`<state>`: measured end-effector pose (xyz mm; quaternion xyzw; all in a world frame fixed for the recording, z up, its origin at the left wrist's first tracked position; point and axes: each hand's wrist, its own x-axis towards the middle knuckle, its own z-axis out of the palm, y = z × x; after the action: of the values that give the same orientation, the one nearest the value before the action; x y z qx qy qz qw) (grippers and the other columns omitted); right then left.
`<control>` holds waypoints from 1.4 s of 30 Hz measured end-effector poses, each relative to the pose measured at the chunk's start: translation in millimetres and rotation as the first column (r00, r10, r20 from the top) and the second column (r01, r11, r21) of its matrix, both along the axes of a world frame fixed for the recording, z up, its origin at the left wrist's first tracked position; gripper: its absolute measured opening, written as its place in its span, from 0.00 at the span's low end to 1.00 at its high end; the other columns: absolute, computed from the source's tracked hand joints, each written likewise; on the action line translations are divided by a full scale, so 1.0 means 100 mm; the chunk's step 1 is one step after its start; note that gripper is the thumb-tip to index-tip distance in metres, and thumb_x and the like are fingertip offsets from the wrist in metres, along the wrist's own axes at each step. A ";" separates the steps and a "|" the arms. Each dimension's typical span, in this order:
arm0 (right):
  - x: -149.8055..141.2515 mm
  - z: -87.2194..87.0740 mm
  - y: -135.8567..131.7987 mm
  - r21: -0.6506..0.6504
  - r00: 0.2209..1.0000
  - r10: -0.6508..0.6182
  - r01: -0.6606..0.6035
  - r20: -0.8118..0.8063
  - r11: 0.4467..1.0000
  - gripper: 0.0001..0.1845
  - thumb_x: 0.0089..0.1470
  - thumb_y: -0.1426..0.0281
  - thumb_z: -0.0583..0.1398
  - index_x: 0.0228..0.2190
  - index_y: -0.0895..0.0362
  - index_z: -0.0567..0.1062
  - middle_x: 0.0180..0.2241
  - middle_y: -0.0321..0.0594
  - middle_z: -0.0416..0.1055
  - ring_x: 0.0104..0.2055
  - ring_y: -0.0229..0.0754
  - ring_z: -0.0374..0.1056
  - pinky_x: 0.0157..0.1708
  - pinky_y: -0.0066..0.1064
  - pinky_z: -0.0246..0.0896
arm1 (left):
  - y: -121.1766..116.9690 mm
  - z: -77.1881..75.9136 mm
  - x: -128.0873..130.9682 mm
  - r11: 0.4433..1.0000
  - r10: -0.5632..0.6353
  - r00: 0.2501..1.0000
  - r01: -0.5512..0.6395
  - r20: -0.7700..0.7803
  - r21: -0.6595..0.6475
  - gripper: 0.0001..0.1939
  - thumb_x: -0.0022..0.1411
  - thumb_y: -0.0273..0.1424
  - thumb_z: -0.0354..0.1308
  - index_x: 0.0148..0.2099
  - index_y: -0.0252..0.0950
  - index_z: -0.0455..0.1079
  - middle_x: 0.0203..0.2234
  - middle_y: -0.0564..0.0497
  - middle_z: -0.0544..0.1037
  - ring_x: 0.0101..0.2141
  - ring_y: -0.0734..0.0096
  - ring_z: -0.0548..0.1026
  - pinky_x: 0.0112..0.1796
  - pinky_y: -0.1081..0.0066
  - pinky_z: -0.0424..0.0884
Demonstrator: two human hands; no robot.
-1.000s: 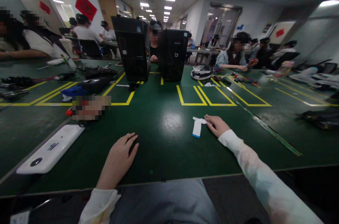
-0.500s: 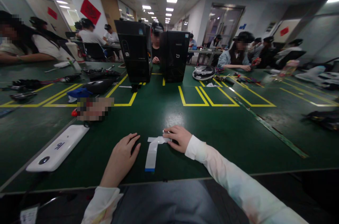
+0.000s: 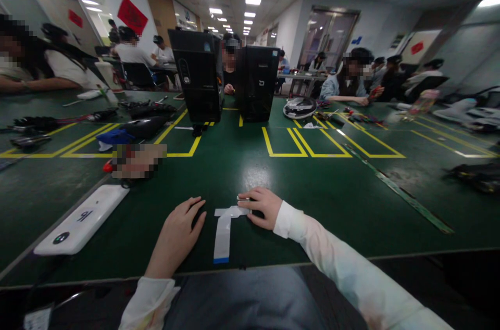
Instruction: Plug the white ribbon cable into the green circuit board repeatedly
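Observation:
A white flat ribbon cable [image 3: 222, 236] lies bent on the green tabletop, its blue-tipped end pointing toward me. My right hand [image 3: 262, 207] is at the cable's upper right end, thumb and fingers closed around that part and hiding it. A small shiny edge shows beneath its fingertips, too small to name. To the left of the cable, my left hand [image 3: 180, 233] rests on the table with fingers apart, holding nothing and not touching the cable.
A white power bank-like device [image 3: 82, 220] lies left. Two black computer towers [image 3: 255, 85] stand ahead. A green strip [image 3: 398, 189] lies right, and a blurred item [image 3: 136, 161] sits beyond my left hand. Yellow tape [image 3: 287, 155] marks the table. Other people sit around.
The ribbon cable has shifted slightly toward me, along with my right hand. My left hand stays nearly in place. Small green lights now show on the white device.

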<state>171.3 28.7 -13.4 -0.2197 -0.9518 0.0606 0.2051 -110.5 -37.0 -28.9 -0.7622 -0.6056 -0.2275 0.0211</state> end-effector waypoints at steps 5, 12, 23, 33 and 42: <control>0.03 -0.01 -0.01 0.006 0.998 -0.048 0.048 -0.029 0.999 0.24 0.59 0.62 0.54 0.55 0.56 0.67 0.57 0.48 0.62 0.56 0.47 0.59 0.52 0.43 0.58 | 0.00 0.00 -0.01 1.000 0.005 1.000 -0.005 0.005 -0.002 0.23 0.66 0.40 0.45 0.54 0.33 0.70 0.52 0.40 0.72 0.53 0.55 0.69 0.53 0.54 0.66; 0.47 -0.19 0.31 0.096 0.801 -0.597 0.598 -0.037 0.796 0.26 0.61 0.60 0.51 0.56 0.59 0.66 0.57 0.54 0.61 0.58 0.53 0.57 0.54 0.47 0.57 | -0.01 0.02 -0.01 1.000 0.006 1.000 -0.006 0.016 -0.010 0.23 0.66 0.41 0.45 0.54 0.33 0.70 0.52 0.41 0.72 0.53 0.55 0.69 0.53 0.53 0.66; 2.33 -0.21 0.39 0.027 -0.131 -0.991 0.991 0.026 -0.130 0.35 0.57 0.60 0.49 0.57 0.75 0.61 0.60 0.71 0.50 0.62 0.65 0.48 0.56 0.55 0.47 | -0.02 0.01 0.00 1.000 0.001 0.999 0.000 0.035 -0.002 0.22 0.66 0.41 0.46 0.54 0.36 0.70 0.53 0.41 0.72 0.53 0.55 0.69 0.53 0.53 0.66; 2.72 -0.21 0.21 0.004 -0.292 -0.956 0.957 0.044 -0.292 0.35 0.56 0.54 0.48 0.54 0.69 0.67 0.53 0.66 0.62 0.57 0.66 0.57 0.52 0.56 0.51 | -0.02 0.01 0.01 1.000 -0.002 1.000 0.002 0.026 0.009 0.23 0.66 0.40 0.46 0.54 0.34 0.70 0.52 0.41 0.73 0.53 0.55 0.69 0.54 0.54 0.66; 2.92 -0.24 0.26 -0.070 -0.324 -0.944 0.945 -0.062 -0.319 0.37 0.53 0.55 0.50 0.57 0.68 0.64 0.62 0.68 0.50 0.63 0.70 0.44 0.55 0.64 0.44 | -0.03 0.02 0.01 1.000 0.003 1.000 -0.003 0.025 0.009 0.22 0.66 0.40 0.46 0.55 0.34 0.70 0.52 0.41 0.72 0.54 0.56 0.69 0.54 0.55 0.65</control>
<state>463.8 54.5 -37.7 -0.8970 -0.3658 -0.1259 0.2138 -109.1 -40.2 -26.7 -0.7584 -0.6059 -0.2397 0.0173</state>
